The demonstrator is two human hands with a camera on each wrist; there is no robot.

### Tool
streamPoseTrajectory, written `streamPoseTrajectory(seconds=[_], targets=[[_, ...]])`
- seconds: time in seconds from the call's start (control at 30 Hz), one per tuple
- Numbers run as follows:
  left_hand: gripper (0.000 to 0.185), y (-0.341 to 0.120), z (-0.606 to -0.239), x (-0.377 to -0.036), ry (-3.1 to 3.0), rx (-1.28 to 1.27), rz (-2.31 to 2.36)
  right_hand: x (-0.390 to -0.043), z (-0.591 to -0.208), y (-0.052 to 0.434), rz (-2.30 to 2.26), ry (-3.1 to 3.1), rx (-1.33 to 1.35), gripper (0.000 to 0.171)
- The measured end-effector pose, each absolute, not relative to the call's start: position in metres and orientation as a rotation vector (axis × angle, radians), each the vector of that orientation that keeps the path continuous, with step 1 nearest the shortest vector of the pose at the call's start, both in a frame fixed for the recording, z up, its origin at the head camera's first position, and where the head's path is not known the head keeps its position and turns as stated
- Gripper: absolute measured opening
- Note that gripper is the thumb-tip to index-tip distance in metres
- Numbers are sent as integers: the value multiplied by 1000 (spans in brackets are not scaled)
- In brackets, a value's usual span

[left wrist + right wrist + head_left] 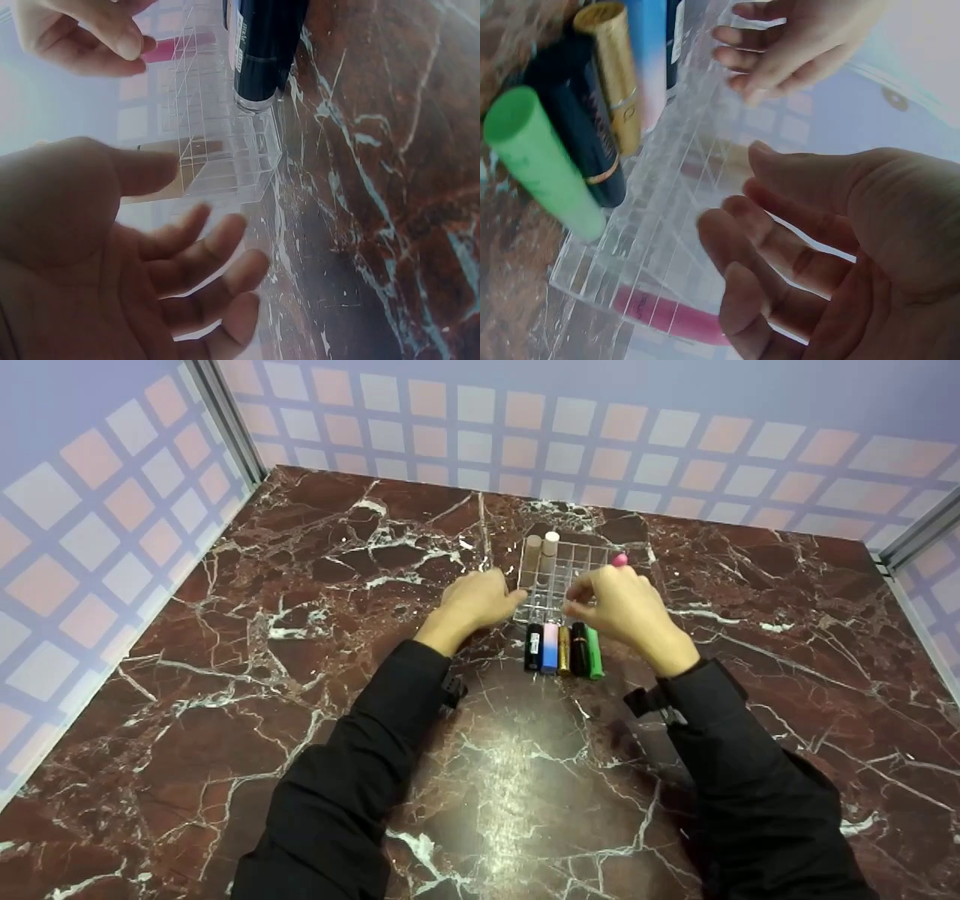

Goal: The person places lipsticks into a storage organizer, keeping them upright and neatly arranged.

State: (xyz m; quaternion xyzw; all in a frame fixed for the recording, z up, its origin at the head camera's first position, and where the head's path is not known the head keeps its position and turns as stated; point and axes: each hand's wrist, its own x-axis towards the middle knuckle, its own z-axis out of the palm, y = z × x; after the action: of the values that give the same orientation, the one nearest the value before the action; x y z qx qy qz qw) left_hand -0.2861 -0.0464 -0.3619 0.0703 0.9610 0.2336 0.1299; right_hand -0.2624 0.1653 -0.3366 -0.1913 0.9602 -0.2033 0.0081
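A dark red marble table (225, 675) bears a clear gridded organizer (559, 577), which lies between the two hands. The left hand (474, 601) sits just beside its left wall, fingers loosely spread and holding nothing. The right hand (621, 604) hovers at its right front, fingers relaxed and empty. Just in front of both hands lies a row of tubes: black (533, 646), pink-blue (550, 647), gold (564, 649), dark (578, 647), green (594, 653). A pink tube (619, 559) stands in the organizer beyond the right hand's fingers.
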Motion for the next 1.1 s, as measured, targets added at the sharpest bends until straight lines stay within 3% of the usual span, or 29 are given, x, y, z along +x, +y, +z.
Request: streamPoseTrajectory(seconds=[0.57,1.1], targets=[[50,-33,-369,-283,2703,309,465,-232,-358,159,-496,2883,-760,33],[61,-23,-375,-283,2734,288,332,-226,-373,147,-433,2886,-759,40]])
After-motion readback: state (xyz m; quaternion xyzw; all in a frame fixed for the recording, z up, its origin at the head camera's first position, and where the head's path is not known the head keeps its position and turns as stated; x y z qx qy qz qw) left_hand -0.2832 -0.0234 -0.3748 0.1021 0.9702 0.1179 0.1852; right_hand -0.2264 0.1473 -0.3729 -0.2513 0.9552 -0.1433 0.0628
